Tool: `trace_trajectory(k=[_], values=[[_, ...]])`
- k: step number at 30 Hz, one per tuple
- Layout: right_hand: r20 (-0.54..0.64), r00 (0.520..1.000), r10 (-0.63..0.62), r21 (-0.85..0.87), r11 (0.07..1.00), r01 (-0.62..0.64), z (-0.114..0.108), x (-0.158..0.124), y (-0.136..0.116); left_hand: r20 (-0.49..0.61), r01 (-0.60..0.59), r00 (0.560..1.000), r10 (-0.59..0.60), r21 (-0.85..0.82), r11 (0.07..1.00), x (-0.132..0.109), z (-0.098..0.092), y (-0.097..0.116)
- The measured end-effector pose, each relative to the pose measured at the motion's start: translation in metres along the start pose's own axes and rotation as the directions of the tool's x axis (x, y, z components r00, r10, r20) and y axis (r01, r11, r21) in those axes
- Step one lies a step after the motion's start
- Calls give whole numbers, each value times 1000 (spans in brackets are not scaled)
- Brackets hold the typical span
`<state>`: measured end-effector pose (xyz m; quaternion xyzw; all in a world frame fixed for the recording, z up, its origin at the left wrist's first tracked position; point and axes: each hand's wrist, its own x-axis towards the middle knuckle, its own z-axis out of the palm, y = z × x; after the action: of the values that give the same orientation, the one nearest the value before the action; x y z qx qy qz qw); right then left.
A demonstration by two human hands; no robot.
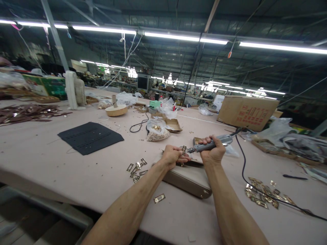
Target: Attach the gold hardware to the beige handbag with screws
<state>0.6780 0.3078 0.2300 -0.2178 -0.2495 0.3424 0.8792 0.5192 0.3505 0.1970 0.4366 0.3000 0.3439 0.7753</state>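
My right hand is wrapped round a grey electric screwdriver, its tip pointing left. The tip meets a small metal plate with a rectangular cutout, pinched in the fingers of my left hand. Beneath both hands lies a beige bag with a dark edge, its near side toward me. Left of it is a loose group of metal frame plates, and a single metal plate lies closer to me. My fingers partly hide the held plate and the bag's top.
A pile of metal fittings lies at right, crossed by the black cord. Ahead are a bag of small parts and a cardboard box. At left are a black sheet, a tape roll and a white fan.
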Motion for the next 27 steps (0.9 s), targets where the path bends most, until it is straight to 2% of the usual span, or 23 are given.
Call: trace_trajectory(k=[6, 11, 14, 20, 27], values=[[4, 997, -77, -28, 997, 77, 17, -13, 0, -11, 10, 1000, -10, -1, 1000, -1, 0, 0], [101, 961, -257, -131, 954, 269, 39, -29, 4, -4, 5, 1000, -5, 3, 1000, 0, -2, 0], [162, 938, -307, -185, 924, 335, 48, -36, 8, -1, 10, 1000, -10, 3, 1000, 0, -1, 0], [234, 924, -302, -276, 891, 361, 55, -44, 11, -13, 13, 1000, -13, 1, 1000, 0, 0, 0], [217, 928, -302, -203, 916, 346, 53, -40, 2, -19, 38, 999, -38, -43, 998, 4, -1, -1]])
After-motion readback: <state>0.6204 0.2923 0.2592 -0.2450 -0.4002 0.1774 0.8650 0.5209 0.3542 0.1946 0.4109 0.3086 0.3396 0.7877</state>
